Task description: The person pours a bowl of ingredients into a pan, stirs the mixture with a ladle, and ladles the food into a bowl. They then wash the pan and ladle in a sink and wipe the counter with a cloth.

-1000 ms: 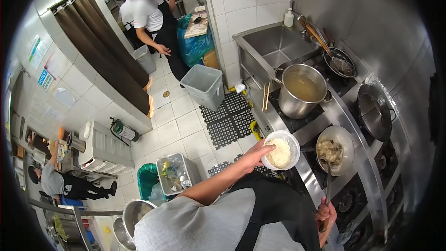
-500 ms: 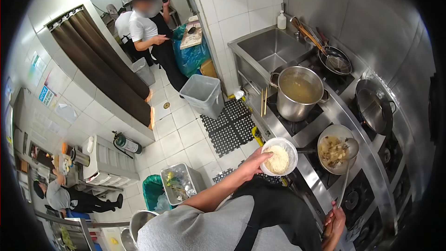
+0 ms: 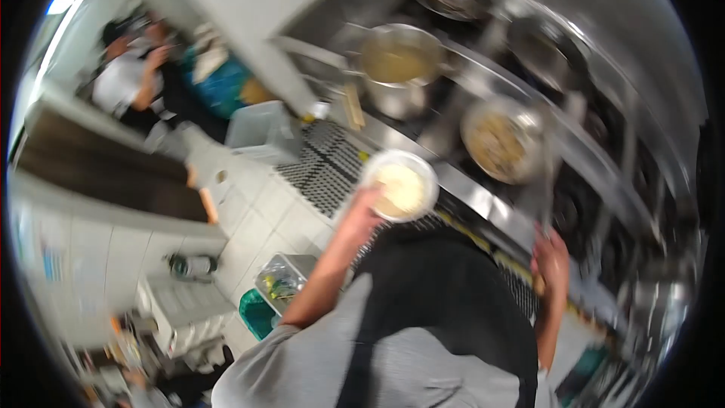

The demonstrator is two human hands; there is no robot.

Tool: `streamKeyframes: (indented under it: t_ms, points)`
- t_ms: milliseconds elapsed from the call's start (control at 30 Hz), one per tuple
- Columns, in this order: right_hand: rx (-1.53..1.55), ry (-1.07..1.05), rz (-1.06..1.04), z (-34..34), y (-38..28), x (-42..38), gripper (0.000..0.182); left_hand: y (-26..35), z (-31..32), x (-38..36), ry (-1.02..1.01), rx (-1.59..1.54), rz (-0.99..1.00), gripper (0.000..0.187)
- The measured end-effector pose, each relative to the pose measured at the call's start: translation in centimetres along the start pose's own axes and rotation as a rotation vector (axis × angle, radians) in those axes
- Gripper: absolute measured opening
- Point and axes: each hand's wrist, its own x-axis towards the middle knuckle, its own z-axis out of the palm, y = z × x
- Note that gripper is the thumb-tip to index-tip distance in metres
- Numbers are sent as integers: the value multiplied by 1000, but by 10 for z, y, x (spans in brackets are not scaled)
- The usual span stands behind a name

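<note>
I see my left hand cupping a round white bowl of pale grated food, fingers wrapped under its rim, over the steel counter edge. Right of it sits a round pan of food. My right hand grips a blurred long metal handle.

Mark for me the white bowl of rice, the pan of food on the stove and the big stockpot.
white bowl of rice (image 3: 399, 185), head view, on the rice inside it.
pan of food (image 3: 500, 140), head view, on the food in its middle.
stockpot (image 3: 397, 60), head view, on the broth surface.
</note>
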Motion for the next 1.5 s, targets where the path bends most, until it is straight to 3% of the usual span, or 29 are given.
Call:
streamKeyframes:
  t_ms: [33,133,433,533,667,700,733,767,800,833,867,900,933,967,1067,1167,1267,1367,1500]
  points:
    - [18,-55,42,-2,-2,0,40,12,12,-8,57,-22,11,62]
    - [-58,-32,45,9,-9,0,29,19,22,-17,146,-79,6,64]
    - [-2,-137,130,32,25,19,32,21,21,-26,117,-40,4,72]
    - [264,-254,213,40,32,17,32,21,18,-26,120,-37,2,72]
    - [1185,-559,547,29,36,19,28,14,19,-24,60,-63,20,66]
    - [1210,-522,574,24,39,22,29,14,14,-23,48,-72,53,64]
    - [1136,-486,467,18,52,20,33,3,-4,-19,-25,14,31,63]
    - [1097,-348,469,23,46,18,35,3,2,-21,105,76,2,67]
    - [1208,-445,504,15,57,28,34,5,9,-17,194,63,-43,73]
    - [1198,-531,556,5,61,35,34,-7,1,-11,159,64,17,76]
    - [1179,-480,613,1,51,31,36,-14,-10,-2,127,82,-29,74]
    - [1119,-558,554,-6,58,37,39,11,6,-13,127,61,-8,72]
    - [1022,-357,520,3,34,20,38,30,25,-26,106,39,-8,70]
    - [854,-422,443,1,31,21,31,31,23,-25,102,20,7,69]
    - [774,-279,452,-3,23,17,27,26,21,-22,76,-5,20,69]
    - [238,-249,264,-8,7,5,32,22,21,-24,82,-7,11,69]
    - [-150,-127,218,7,-33,-21,23,15,19,-21,95,-17,12,69]
    - [-182,-22,36,-11,16,20,20,9,16,-17,88,-6,5,68]
    - [-410,97,-112,-1,20,22,10,20,24,-19,57,14,0,69]
